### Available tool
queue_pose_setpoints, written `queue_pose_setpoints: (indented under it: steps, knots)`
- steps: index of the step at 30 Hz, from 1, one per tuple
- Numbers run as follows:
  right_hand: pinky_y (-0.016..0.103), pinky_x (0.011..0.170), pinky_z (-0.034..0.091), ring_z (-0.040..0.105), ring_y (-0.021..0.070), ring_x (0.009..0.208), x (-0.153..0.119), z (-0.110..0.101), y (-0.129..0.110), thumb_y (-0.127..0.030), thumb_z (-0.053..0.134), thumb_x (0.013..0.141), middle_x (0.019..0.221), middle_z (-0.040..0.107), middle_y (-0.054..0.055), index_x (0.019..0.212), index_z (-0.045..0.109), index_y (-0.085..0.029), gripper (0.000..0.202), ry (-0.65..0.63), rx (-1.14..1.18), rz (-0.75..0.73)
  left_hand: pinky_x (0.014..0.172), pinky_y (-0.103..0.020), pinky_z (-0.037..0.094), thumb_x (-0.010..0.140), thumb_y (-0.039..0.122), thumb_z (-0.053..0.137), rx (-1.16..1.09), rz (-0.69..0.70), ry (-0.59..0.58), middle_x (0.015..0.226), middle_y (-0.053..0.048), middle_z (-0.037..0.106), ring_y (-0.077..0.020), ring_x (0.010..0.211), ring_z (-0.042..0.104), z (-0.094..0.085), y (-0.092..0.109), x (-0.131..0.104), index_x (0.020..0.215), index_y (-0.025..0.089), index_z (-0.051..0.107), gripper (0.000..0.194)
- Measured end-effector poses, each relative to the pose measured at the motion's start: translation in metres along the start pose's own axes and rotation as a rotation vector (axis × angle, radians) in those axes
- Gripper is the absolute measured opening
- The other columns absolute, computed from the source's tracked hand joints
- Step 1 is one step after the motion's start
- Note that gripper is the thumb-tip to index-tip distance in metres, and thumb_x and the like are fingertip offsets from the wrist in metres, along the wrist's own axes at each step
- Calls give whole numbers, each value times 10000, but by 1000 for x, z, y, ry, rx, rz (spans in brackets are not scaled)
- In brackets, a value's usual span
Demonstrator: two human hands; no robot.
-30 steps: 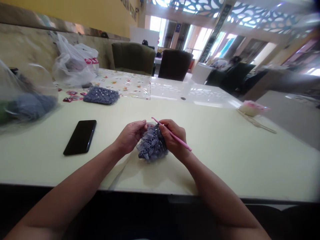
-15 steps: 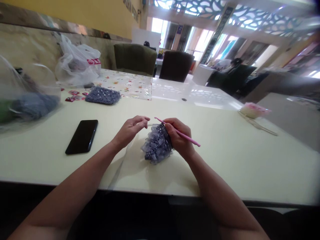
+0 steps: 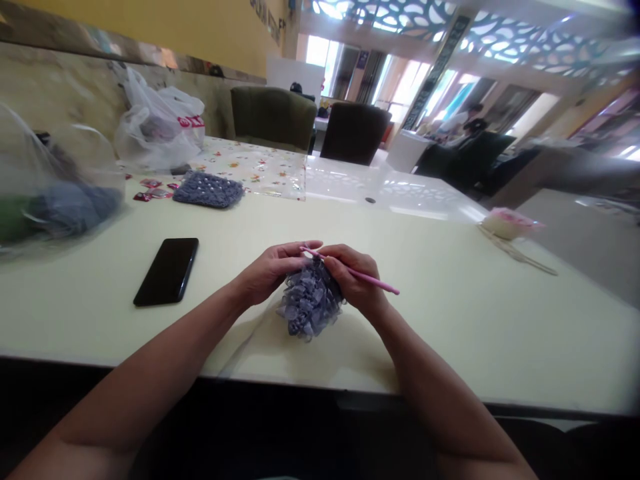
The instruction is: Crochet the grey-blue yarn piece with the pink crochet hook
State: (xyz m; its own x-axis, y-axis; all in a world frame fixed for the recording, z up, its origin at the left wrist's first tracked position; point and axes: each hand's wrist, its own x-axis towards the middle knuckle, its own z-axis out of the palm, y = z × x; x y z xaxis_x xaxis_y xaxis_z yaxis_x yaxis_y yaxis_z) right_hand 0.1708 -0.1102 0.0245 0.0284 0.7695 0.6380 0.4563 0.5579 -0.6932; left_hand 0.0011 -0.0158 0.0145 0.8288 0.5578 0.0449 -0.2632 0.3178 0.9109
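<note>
In the head view, my right hand is closed around a pink crochet hook, its tip pointing left toward my other hand. The same hand also grips the right edge of a ruffled grey-blue crocheted piece. My left hand closes on that piece's upper left edge, thumb in front and fingers reaching behind the hook tip. A thin, sheer grey ribbon yarn trails from beneath the left hand to the table's front edge. The stitch at the hook tip is too small to make out.
A black phone lies left of my forearm. Behind it are a flat grey crocheted piece, red wrappers, and a white plastic bag. A clear bag of yarn stands far left; a pink artificial flower lies right.
My left hand has moved right, from apart with the strand stretched to touching the crocheted piece. The hook tip has shifted slightly left and down.
</note>
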Motion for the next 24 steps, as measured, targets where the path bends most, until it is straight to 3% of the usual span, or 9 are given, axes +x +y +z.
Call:
queue_pose_setpoints:
  steps: [5, 10, 16, 24]
  knots:
    - [223, 608, 455, 577, 86, 659, 5, -12, -1, -272, 567, 950, 783, 680, 2, 932, 707, -182, 168, -118, -13, 26, 888, -310, 448, 683, 170, 801, 142, 18, -19, 1035, -55, 713, -167, 930, 629, -8, 13, -5, 1295, 198, 665, 627]
    - [248, 627, 446, 561, 103, 696, 10, -23, -4, -285, 531, 978, 780, 633, 19, 948, 699, -156, 215, -299, -8, 35, 790, -272, 437, 668, 143, 769, 282, 30, 33, 906, -12, 622, -131, 847, 573, -6, 21, -8, 1235, 196, 704, 572]
    - [263, 672, 466, 574, 114, 743, 13, -29, -3, -260, 498, 993, 848, 651, 43, 1008, 682, -147, 217, -379, -57, -44, 748, -268, 430, 716, 184, 723, 441, 76, 62, 909, -15, 580, -136, 841, 553, -4, 21, -9, 1273, 184, 677, 560]
    - [272, 695, 478, 573, 119, 755, 15, -31, -7, -238, 453, 1009, 870, 643, 56, 1045, 662, -135, 236, -439, -154, -130, 926, -338, 463, 764, 202, 652, 741, 212, 148, 987, -57, 657, -194, 969, 601, -1, 18, -9, 1308, 163, 655, 546]
